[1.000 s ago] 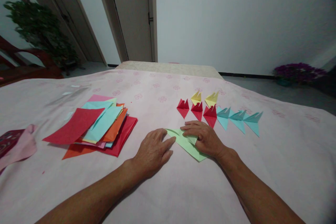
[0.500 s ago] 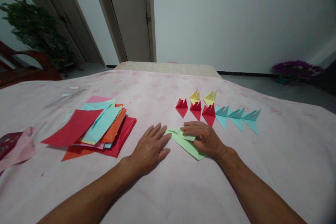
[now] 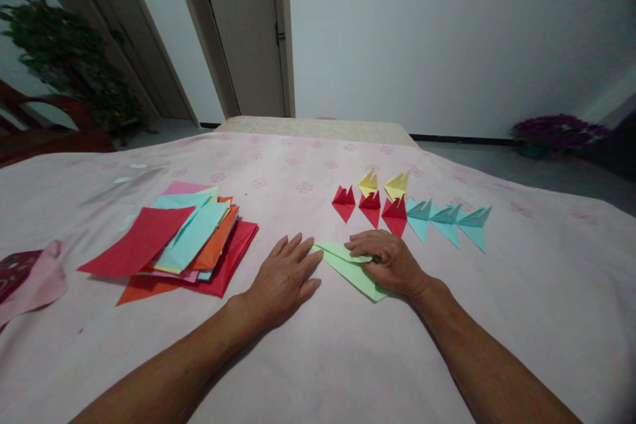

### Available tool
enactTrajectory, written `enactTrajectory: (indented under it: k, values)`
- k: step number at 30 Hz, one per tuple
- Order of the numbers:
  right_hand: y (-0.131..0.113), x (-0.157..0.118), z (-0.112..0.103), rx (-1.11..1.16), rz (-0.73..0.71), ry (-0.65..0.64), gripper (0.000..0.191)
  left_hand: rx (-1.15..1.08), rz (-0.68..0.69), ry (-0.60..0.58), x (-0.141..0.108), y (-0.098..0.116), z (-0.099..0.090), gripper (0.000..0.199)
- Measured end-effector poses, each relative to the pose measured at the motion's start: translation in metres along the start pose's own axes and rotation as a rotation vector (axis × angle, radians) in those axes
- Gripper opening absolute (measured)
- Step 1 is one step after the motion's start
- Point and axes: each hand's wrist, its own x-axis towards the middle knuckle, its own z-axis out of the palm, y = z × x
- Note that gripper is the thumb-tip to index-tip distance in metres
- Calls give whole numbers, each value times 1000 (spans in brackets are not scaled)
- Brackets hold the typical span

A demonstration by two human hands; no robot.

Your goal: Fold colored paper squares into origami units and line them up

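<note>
A light green sheet of origami paper point(image 3: 355, 273), partly folded to a point at its left end, lies on the tablecloth between my hands. My left hand point(image 3: 285, 278) rests flat with its fingers spread, the fingertips beside the paper's pointed left end. With its fingers curled, my right hand point(image 3: 390, 264) grips the upper flap of the green paper and covers its right end. Just beyond stand folded paper birds: red ones point(image 3: 370, 209), yellow ones point(image 3: 397, 185) and light blue ones point(image 3: 447, 220).
A loose pile of coloured paper point(image 3: 193, 235) lies to the left. Farther left is a pink cloth-like piece point(image 3: 42, 285) with a dark red item. A pink flowered tablecloth point(image 3: 318, 371) covers the table. Behind are a door point(image 3: 243, 26) and a wall.
My right hand has shifted slightly, and the green flap beneath its fingers now lies as a longer, narrower strip. My left hand stays in nearly the same place.
</note>
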Motion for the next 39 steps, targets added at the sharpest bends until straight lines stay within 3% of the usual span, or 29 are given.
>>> enactTrajectory:
  k: [20, 25, 30, 39]
  values:
    - [1, -1, 0, 2, 33, -34, 32, 43, 16, 46, 1, -5, -1, 36]
    - [0, 0, -2, -38, 10, -59, 32, 57, -5, 67, 4, -2, 1, 41]
    - [-4, 2, -6, -84, -11, -109, 32, 91, -13, 68, 10, 4, 1, 56]
    - [-6, -3, -23, -201, -87, -262, 37, 132, -14, 69, 11, 5, 3, 52]
